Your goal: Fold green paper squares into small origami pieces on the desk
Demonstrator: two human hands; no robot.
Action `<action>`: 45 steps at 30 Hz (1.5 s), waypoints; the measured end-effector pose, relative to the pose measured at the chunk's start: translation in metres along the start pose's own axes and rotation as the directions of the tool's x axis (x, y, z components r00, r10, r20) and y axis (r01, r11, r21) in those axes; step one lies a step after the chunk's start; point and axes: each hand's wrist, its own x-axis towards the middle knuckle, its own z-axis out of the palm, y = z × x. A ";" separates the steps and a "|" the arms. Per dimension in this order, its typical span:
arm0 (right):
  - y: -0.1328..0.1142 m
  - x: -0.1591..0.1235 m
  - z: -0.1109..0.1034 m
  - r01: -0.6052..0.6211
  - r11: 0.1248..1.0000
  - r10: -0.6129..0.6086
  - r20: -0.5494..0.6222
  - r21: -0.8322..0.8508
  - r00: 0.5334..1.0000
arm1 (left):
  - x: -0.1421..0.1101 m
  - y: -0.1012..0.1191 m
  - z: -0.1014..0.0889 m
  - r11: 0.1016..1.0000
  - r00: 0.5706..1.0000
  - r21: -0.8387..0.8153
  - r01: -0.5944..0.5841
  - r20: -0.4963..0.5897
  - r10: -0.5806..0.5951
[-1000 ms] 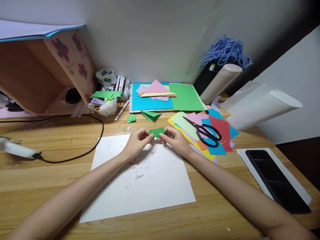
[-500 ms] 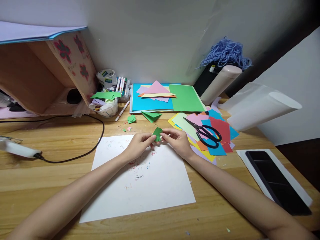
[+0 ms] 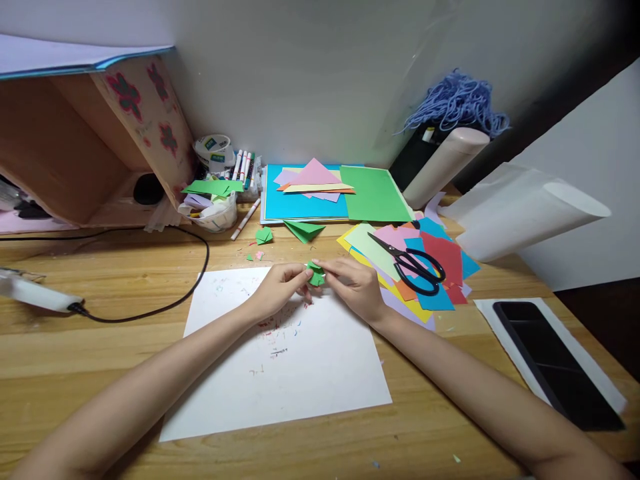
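Green folded paper [image 3: 316, 277], pinched by both hands [image 3: 277, 291], forearms [image 3: 175, 370] angled inward.

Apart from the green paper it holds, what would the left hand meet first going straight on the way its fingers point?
Probably the right hand, which faces the left hand across the small green paper; exact depth is unclear.

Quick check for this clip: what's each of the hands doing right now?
Left hand: closed, pinching the small folded green paper.
Right hand: closed, fingers on the same paper.
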 end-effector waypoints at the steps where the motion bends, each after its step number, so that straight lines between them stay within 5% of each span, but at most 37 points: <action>1: 0.000 0.000 0.000 0.021 0.999 -0.021 0.010 -0.037 1.000 | 0.000 0.000 0.000 1.000 1.000 0.004 -0.002 -0.002 0.002; 7: 0.000 -0.002 -0.001 0.081 0.984 -0.074 0.054 -0.157 0.996 | -0.003 0.004 0.001 0.995 0.999 0.094 -0.017 -0.027 0.020; 18: -0.001 -0.001 0.000 0.036 0.997 -0.034 0.037 -0.070 0.999 | -0.003 0.005 0.000 0.994 0.998 0.104 -0.027 -0.058 0.034; 23: -0.005 0.000 0.000 -0.147 0.983 0.142 0.052 0.110 0.989 | -0.002 0.003 0.000 0.988 0.994 0.148 -0.038 -0.100 0.053; 31: 0.004 0.002 0.004 -0.478 0.778 0.423 0.222 0.409 0.879 | -0.005 0.009 0.003 0.960 0.992 0.275 -0.060 -0.094 0.089; 38: 0.005 0.005 0.005 -0.491 0.739 0.429 0.239 0.462 0.871 | -0.004 0.007 0.003 0.933 0.979 0.353 -0.065 -0.156 0.128; 45: 0.004 0.005 0.003 -0.463 0.805 0.384 0.268 0.371 0.884 | -0.002 -0.002 0.001 0.975 0.959 0.214 -0.054 -0.261 0.111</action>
